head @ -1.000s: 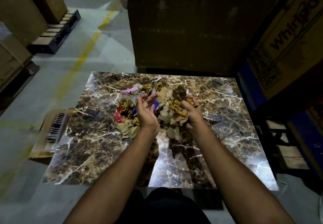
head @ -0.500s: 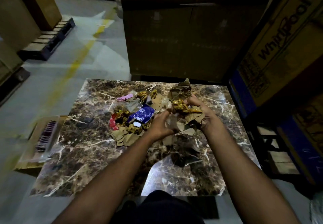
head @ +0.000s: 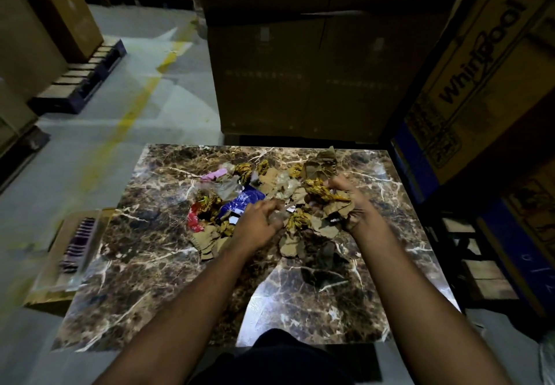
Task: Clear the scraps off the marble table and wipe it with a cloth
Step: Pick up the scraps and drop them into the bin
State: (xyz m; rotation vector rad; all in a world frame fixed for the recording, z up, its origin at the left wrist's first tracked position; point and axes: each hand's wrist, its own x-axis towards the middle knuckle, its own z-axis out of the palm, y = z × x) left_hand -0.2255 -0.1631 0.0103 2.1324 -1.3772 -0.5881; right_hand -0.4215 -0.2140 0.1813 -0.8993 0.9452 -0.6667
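Stacked cartons (head: 300, 54) fill the space at twelve o'clock beyond you, and a printed box (head: 480, 63) leans in at two o'clock. The grey floor (head: 126, 108), marked with a worn yellow line, runs off toward ten o'clock, where a pallet (head: 81, 81) sits under more boxes. Directly before you lies the tabletop (head: 144, 264), dark brown marble with white veins, its near half bare and catching a pale glare at six o'clock. At its nine o'clock edge, lower down, sits an open carton (head: 75, 252), too blurred to read what is inside.

The scraps (head: 234, 186) are heaped on the far half of the tabletop, around its centre and toward twelve o'clock: torn brown paper, crumpled gold foil, clear plastic, a blue wrapper (head: 243, 200), a red wrapper (head: 193, 219) at the heap's nine o'clock side, and a pink slip (head: 213, 174) at its eleven o'clock.

Your right hand (head: 357, 204), at the heap's three o'clock side, is clenched around a wad of gold foil and brown paper, with more paper sticking up beyond the knuckles. Your left hand (head: 258, 225), at the heap's near centre, has its fingers curled into clear plastic and small scraps; motion blur hides how firmly it grips. The two hands are near each other but not touching, with loose paper between them.
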